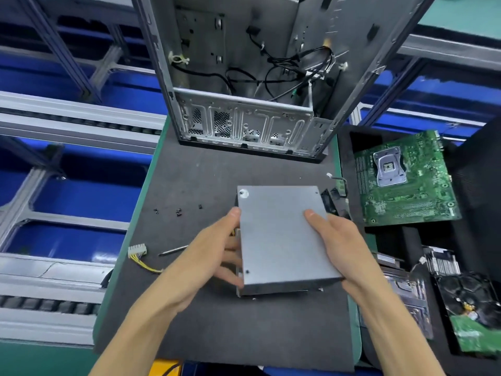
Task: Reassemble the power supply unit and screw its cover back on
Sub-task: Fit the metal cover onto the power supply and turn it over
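Note:
The grey metal cover (282, 234) of the power supply unit lies over its base, whose edge (271, 292) shows beneath the near side. My left hand (214, 253) grips the cover's left edge, thumb on top and fingers along the side. My right hand (339, 240) grips the right edge, thumb on top. Several small black screws (178, 211) lie on the dark mat to the left. A thin screwdriver (173, 250) lies near my left wrist. The unit's yellow cable with a white connector (137, 251) trails left.
An open computer case (249, 77) stands at the back of the dark mat (203, 180). A green motherboard (406, 180) sits in black foam at the right, with a heatsink (440, 263) and other parts below it. Conveyor rails run at the left.

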Demonstrator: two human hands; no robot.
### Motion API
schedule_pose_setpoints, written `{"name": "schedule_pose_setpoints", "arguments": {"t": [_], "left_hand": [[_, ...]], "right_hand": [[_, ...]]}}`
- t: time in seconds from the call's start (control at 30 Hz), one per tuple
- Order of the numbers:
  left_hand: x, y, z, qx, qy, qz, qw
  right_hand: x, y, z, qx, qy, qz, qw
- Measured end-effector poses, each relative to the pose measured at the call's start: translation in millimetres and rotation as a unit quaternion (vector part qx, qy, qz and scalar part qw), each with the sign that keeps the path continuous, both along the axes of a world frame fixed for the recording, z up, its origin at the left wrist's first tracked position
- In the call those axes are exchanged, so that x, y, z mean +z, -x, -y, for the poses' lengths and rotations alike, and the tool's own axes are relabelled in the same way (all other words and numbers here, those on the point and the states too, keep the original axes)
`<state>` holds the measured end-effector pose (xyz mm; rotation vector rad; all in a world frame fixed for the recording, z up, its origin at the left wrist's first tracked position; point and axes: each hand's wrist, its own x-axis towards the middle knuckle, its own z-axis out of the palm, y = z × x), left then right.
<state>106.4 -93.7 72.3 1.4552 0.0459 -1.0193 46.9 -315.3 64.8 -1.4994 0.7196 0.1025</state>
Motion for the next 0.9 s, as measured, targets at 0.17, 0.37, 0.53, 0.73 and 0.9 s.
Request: {"name": "schedule_pose_setpoints", "arguments": {"t": [0.17, 0.37, 0.53, 0.73, 0.9], "left_hand": [[-3, 8, -3, 0.004, -0.037, 0.057, 0.998], [-2, 3, 3, -0.019, -0.067, 0.086, 0.994], [1, 3, 14, -0.004, -0.055, 0.073, 0.996], [2, 4, 10, 0.017, -0.003, 0.064, 0.998], [1, 12, 4, 0.02, 0.015, 0.099, 0.995]], "right_hand": [[-6, -2, -7, 0.007, -0.018, -0.027, 0.999], [-17, 1, -7, 0.003, 0.011, -0.079, 0.997], [-14, -2, 1, -0.007, 0.062, -0.067, 0.996], [-12, -2, -2, -0.015, 0.076, -0.002, 0.997], [-5, 7, -6, -0.029, 0.086, 0.06, 0.994]]}}
